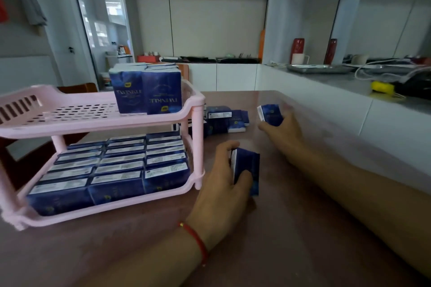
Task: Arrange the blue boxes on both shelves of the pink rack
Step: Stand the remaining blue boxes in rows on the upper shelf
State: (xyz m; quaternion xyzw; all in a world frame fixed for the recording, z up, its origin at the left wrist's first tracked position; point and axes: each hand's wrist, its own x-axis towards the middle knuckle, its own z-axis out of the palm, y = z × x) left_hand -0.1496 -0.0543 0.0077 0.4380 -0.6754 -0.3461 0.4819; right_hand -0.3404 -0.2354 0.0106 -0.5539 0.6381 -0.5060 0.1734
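Each grip curls round one blue box: left hand [224, 177], right hand [281, 127], beside pink rack [93, 121].

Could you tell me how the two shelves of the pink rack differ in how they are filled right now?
The lower shelf is packed with rows of blue boxes; the upper shelf holds only a small group at its far right end. Lower-shelf boxes show white labels on top; upper-shelf boxes show their printed fronts. Both shelves are pink plastic.

The two blue boxes [145, 93] standing on the pink rack's top shelf [77, 109] read "TWINKLE", one upright, one upside down; white labels elsewhere are unreadable.
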